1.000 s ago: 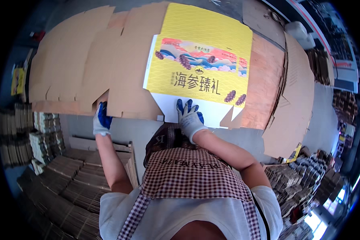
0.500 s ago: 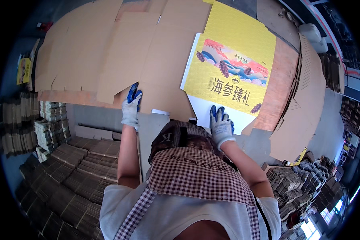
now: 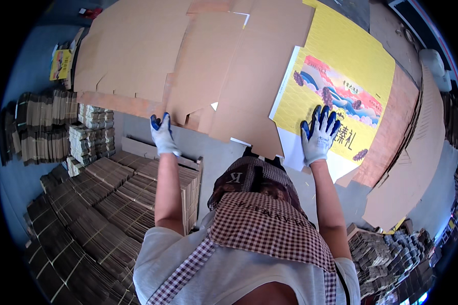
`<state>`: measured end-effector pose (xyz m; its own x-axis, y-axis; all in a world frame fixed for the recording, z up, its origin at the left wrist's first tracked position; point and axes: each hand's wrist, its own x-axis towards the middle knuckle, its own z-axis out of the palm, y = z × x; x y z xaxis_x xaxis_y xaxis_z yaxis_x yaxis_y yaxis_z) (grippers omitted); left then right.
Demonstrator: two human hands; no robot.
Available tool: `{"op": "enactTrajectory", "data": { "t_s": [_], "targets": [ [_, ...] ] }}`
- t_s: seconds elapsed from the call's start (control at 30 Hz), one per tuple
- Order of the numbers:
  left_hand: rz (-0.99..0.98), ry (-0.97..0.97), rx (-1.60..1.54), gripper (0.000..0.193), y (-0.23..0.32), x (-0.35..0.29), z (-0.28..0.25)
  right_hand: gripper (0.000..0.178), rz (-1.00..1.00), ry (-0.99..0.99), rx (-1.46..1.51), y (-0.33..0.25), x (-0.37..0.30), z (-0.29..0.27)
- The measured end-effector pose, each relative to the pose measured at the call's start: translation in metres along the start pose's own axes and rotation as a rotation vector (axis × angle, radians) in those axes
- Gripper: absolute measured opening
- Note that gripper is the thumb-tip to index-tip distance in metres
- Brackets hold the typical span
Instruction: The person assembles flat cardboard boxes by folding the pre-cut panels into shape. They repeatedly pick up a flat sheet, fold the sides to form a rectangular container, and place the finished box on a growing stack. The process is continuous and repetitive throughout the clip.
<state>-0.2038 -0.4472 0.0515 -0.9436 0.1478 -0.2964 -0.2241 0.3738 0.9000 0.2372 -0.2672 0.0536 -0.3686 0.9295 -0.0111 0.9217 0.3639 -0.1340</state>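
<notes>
My right hand (image 3: 318, 136), in a white glove with blue-coated fingers, lies flat with fingers spread on a yellow printed cardboard sheet (image 3: 352, 40). That sheet has a picture of pink clouds and blue waves, and a white flap at its near edge. Brown cardboard blanks (image 3: 262, 76) lie flat to its left. My left hand (image 3: 164, 136), gloved the same way, is at the near edge of the wooden table (image 3: 119, 101). Its fingers are apart with nothing visible between them, beside the cut corner of a brown blank (image 3: 201, 81).
Bundled stacks of flat cardboard (image 3: 107, 203) fill the floor at the left. A tall pile of cardboard sheets (image 3: 426, 137) stands right of the table. More bundles (image 3: 387, 259) sit at the lower right. A white plastic container (image 3: 432, 63) is at the far right.
My right hand has moved from the white flap up onto the yellow printed face. My left hand has come off the brown blank's corner to the table edge. The view has shifted left.
</notes>
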Motion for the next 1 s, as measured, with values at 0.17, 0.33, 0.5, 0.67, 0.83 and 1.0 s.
{"op": "enactTrajectory", "data": {
  "t_s": [0.17, 0.33, 0.5, 0.67, 0.83, 1.0],
  "targets": [
    [-0.207, -0.471, -0.387, 0.039, -0.057, 0.121, -0.097, 0.073, -0.036, -0.017, 0.107, -0.015, 0.005, -0.003],
    [0.009, -0.637, -0.384, 0.058, 0.052, -0.041, -0.033, 0.072, 0.018, 0.013, 0.069, 0.004, 0.0, -0.001],
    [0.668, -0.928, 0.277, 0.1, 0.062, -0.152, -0.005, 0.068, 0.003, 0.029, 0.094, 0.004, -0.001, 0.0],
    [1.402, -0.965, 0.5, 0.093, 0.038, -0.185, 0.083, 0.068, 0.011, 0.038, 0.126, 0.003, 0.001, -0.001],
    [1.503, -1.085, 1.049, 0.084, 0.018, -0.191, 0.099, 0.068, 0.018, 0.044, 0.159, 0.006, 0.0, 0.0],
    [1.487, -1.094, 1.082, 0.086, 0.015, -0.194, 0.104, 0.066, 0.03, 0.046, 0.158, 0.005, 0.0, -0.002]
  ]
}}
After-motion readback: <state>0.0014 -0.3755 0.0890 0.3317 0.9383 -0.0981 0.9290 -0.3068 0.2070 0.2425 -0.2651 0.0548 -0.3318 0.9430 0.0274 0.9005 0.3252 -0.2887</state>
